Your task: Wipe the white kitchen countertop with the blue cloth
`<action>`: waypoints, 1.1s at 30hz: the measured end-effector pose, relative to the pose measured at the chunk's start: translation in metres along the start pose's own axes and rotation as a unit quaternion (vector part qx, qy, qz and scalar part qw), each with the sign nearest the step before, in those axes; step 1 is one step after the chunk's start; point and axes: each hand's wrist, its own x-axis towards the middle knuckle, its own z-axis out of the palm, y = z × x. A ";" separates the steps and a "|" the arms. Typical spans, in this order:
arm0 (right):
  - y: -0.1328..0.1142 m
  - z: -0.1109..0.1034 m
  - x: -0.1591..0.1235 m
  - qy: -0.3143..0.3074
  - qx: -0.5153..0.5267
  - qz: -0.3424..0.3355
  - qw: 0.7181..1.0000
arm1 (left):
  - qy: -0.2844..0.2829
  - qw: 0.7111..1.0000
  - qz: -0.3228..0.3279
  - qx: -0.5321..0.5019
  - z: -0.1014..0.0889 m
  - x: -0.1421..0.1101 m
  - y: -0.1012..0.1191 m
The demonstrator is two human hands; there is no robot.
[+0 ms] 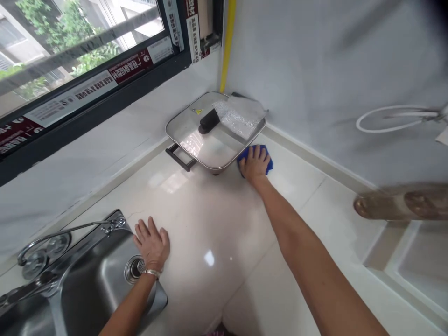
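Note:
My right hand presses a blue cloth against the white countertop, its fingers bent over the cloth. The cloth lies beside the near right edge of a square electric pan with a glass lid and a black knob. Part of the cloth is hidden under my hand. My left hand rests on the counter at the rim of the steel sink, fingers spread and holding nothing. A bracelet circles the left wrist.
Bubble wrap lies over the pan's lid, and a black side handle sticks out. A faucet spans the sink's back. A window is on the left; a white cable loop hangs from the right wall.

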 end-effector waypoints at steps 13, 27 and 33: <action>-0.053 -0.008 -0.140 0.027 -0.004 -0.100 0.995 | 0.040 0.999 -0.011 -0.016 0.008 -0.004 -0.003; -0.093 -0.013 -0.190 -0.032 0.024 -0.292 0.956 | 0.049 0.998 -0.003 -0.041 0.003 -0.009 -0.004; -0.132 -0.002 -0.151 -0.035 0.045 -0.320 0.946 | 0.043 0.999 0.004 -0.022 0.009 -0.008 -0.008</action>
